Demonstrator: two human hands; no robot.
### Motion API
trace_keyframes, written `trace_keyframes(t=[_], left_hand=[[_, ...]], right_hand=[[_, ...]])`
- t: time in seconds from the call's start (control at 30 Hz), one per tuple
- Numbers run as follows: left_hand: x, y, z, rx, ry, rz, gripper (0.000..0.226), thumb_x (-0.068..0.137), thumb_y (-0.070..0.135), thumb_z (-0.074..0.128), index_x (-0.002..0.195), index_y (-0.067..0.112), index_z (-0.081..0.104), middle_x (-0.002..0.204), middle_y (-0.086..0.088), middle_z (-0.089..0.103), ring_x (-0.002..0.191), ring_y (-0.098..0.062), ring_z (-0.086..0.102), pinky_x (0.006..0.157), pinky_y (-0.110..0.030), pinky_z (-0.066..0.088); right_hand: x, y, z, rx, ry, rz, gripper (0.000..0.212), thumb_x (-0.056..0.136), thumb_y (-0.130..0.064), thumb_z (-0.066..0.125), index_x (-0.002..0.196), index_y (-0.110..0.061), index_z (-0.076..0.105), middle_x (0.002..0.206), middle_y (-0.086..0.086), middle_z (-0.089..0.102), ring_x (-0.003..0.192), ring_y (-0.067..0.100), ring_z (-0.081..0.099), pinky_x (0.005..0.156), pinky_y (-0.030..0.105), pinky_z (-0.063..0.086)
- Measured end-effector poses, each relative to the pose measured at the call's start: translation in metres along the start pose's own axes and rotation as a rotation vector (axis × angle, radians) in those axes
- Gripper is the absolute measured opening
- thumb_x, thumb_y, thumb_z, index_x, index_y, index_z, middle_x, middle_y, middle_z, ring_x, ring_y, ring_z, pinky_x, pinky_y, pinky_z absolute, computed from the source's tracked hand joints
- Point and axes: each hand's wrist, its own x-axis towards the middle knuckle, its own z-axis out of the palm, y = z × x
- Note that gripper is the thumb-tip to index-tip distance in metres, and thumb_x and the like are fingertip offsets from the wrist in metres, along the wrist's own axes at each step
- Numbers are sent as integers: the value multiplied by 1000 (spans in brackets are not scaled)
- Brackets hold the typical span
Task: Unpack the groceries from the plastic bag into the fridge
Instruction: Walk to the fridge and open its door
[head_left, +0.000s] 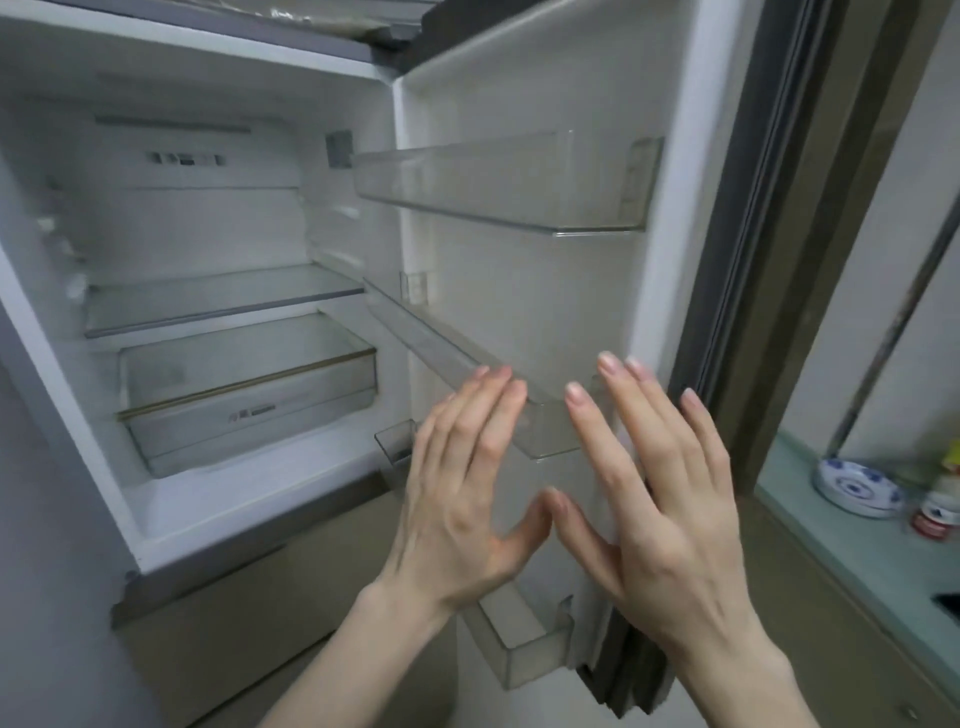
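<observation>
The head view is soft with blur; the plastic bag and the groceries appear nowhere in the frame. The fridge (249, 291) fills the left and centre, its door (545, 291) swung open toward the right; a glass shelf (218, 299) and a clear drawer (249, 395) sit inside, and the small grey writing on the drawer front is too smeared to read; so is the dark panel high on the back wall. The left hand (457, 499) and right hand (660, 499) are raised in the lower centre, flat, fingers spread, holding nothing, thumbs almost meeting; they cover part of the middle door rack (467, 358) and lower rack (524, 634). At the right edge a blue-patterned dish (857, 488) rests on a counter (831, 545); the red-labelled jar (935, 517) beside it is cut off, its label illegible.
</observation>
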Motion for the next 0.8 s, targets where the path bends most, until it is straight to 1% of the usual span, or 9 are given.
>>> trace_keyframes(t=[0.1, 0.17, 0.27, 0.43, 0.53, 0.6, 0.7, 0.8], left_hand=[[14, 2, 17, -8, -53, 51, 69, 95, 30, 65, 155, 7, 40, 162, -12, 41, 155, -29, 33, 116, -57, 39], [23, 3, 26, -4, -68, 67, 66, 94, 26, 65, 153, 6, 44, 160, -13, 43, 153, -28, 36, 116, -56, 39], [37, 0, 40, 10, -68, 32, 62, 97, 27, 62, 152, 4, 46, 159, -12, 46, 152, -27, 38, 118, -54, 38], [60, -19, 70, 100, -83, -67, 61, 101, 32, 59, 155, 7, 43, 159, -9, 46, 154, -25, 33, 120, -51, 37], [70, -24, 96, 103, -130, -127, 63, 103, 36, 56, 158, 12, 38, 164, -6, 39, 158, -22, 25, 120, -52, 34], [74, -22, 113, 93, -140, -136, 66, 102, 37, 57, 160, 14, 35, 165, -6, 35, 159, -22, 22, 121, -53, 33], [83, -20, 135, 141, -147, -123, 68, 101, 38, 58, 161, 15, 34, 165, -6, 35, 158, -24, 23, 120, -53, 32], [93, -22, 151, 196, -169, -95, 67, 99, 38, 58, 159, 18, 37, 163, -5, 39, 156, -26, 28, 121, -55, 30]], right_hand=[[4, 13, 12, 24, -70, 41, 59, 107, -43, 50, 158, -15, 39, 164, 11, 39, 154, 27, 37, 125, 50, 30], [1, 28, 20, 32, -97, 74, 59, 108, -43, 50, 156, -10, 44, 162, 10, 43, 153, 28, 40, 122, 53, 34], [-5, 54, 27, 5, -88, 114, 56, 106, -40, 54, 152, -7, 50, 157, 12, 50, 149, 30, 44, 120, 54, 37], [-12, 98, 31, -66, -88, 181, 51, 107, -38, 52, 147, -7, 57, 149, 13, 58, 146, 29, 49, 121, 52, 35], [-13, 122, 34, -107, -104, 204, 51, 107, -38, 52, 146, -7, 58, 149, 14, 58, 146, 30, 48, 122, 53, 34], [-9, 131, 38, -136, -105, 194, 52, 107, -38, 52, 149, -8, 55, 151, 14, 55, 149, 30, 45, 123, 53, 32], [2, 138, 53, -208, -174, 190, 58, 107, -42, 50, 156, -11, 47, 158, 12, 49, 152, 30, 41, 125, 52, 29], [6, 150, 72, -291, -244, 238, 57, 107, -47, 47, 153, -12, 50, 153, 12, 54, 146, 31, 48, 126, 51, 28]])
